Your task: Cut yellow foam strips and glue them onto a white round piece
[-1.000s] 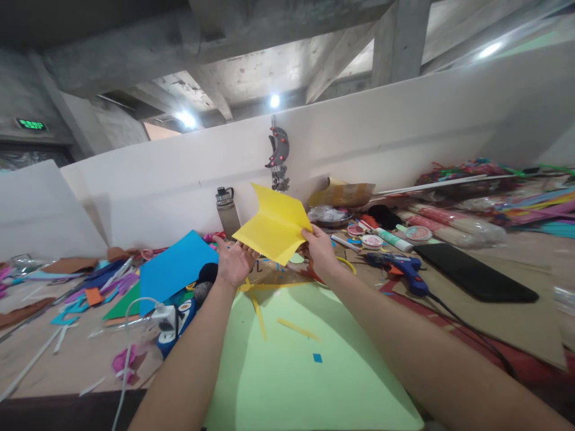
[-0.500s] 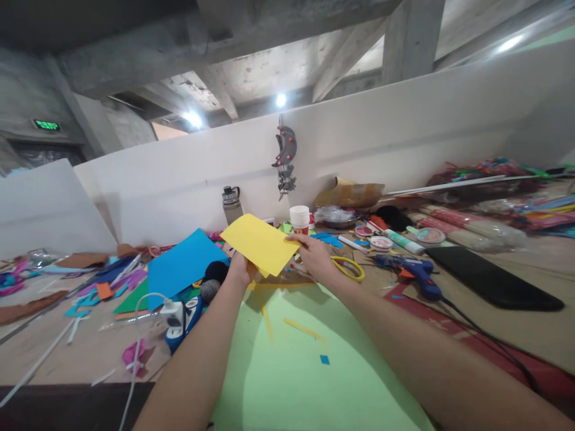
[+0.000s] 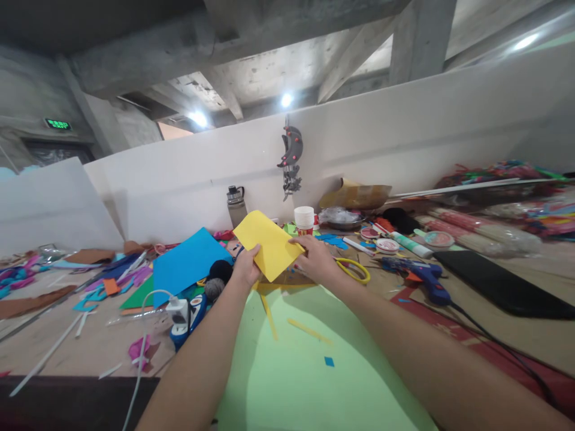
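A yellow sheet point(image 3: 268, 244) is held tilted above the far edge of a light green sheet point(image 3: 287, 383). My left hand point(image 3: 247, 267) pinches its lower left edge, the thumb lying on top. At its right corner my right hand point(image 3: 313, 257) has closed its fingers on it. Thin yellow strips point(image 3: 309, 331) and a small blue square point(image 3: 329, 361) lie on the green sheet. Just beyond my right wrist are yellow-handled scissors point(image 3: 359, 272), their blades not clearly visible.
Left of my arms are a blue sheet point(image 3: 188, 263), yarn balls and a power strip point(image 3: 188, 320) with a white cable. To the right lie a blue glue gun point(image 3: 433, 284) and a black board point(image 3: 503, 284). Paper cups point(image 3: 304, 220) and a bottle point(image 3: 236, 206) stand behind.
The yellow sheet has turned and tilted slightly, and my left thumb now shows on top of it. The whole view has shifted a little.
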The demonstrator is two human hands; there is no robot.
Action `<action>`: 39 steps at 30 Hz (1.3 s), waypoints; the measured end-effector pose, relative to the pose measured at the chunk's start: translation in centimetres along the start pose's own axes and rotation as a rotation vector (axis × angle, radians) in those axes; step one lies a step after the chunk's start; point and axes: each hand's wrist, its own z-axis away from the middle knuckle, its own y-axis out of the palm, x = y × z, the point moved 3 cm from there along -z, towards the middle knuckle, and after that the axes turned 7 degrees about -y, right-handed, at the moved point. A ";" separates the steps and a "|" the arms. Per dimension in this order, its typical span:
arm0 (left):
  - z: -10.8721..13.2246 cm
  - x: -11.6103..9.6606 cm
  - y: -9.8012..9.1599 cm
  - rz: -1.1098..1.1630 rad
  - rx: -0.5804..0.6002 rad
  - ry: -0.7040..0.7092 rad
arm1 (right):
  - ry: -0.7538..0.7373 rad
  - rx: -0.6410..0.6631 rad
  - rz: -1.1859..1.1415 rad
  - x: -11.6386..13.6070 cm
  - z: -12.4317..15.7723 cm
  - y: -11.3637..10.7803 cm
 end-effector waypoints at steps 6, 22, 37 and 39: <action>0.4 -0.3 0.3 -0.090 0.081 0.079 | 0.169 -0.002 -0.191 -0.3 -0.7 -0.4; 2.2 1.0 2.3 -0.347 0.269 -0.026 | 0.364 -0.101 -0.462 -1.0 -0.4 -0.4; 2.0 1.5 2.0 -0.362 0.261 -0.086 | 0.372 -0.163 -0.541 -1.4 -0.2 -0.3; 1.9 1.5 1.9 -0.357 0.261 -0.084 | 0.373 -0.157 -0.550 -1.4 -0.2 -0.2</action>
